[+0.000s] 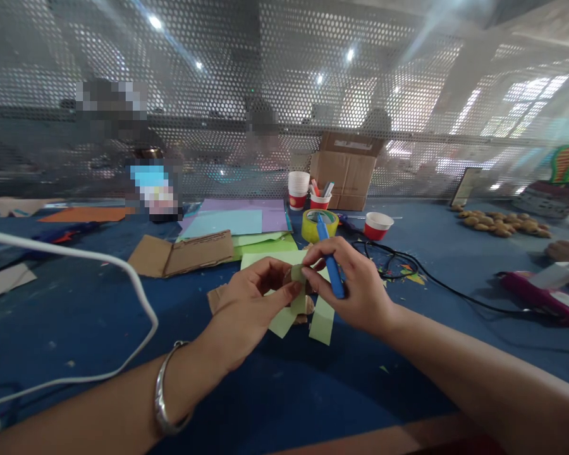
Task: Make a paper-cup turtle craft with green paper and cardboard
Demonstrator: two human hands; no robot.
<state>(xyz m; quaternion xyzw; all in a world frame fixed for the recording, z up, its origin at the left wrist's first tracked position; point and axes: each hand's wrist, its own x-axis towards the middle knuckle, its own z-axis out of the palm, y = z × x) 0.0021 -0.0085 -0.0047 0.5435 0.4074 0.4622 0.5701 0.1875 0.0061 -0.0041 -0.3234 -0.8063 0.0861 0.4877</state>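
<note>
Paper strip point(298, 304), pale green, runs downward from the pinching fingertips of left hand point(249, 297) and right hand point(360, 287), both about equally close. Right's also gripping a blue marker point(332, 272) (slanted, lol).

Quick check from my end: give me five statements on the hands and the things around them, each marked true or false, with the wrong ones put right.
1. The right hand holds a blue pen-like tool. True.
2. The left hand is spread flat, gripping nothing. False: its thumb and fingers grip a green paper strip.
3. A silver bracelet is on the left wrist. True.
4. The white cable runs along the right side of the view. False: it runs on the left side.
5. A red-and-white cup stands to the right of the yellow tape roll. True.
</note>
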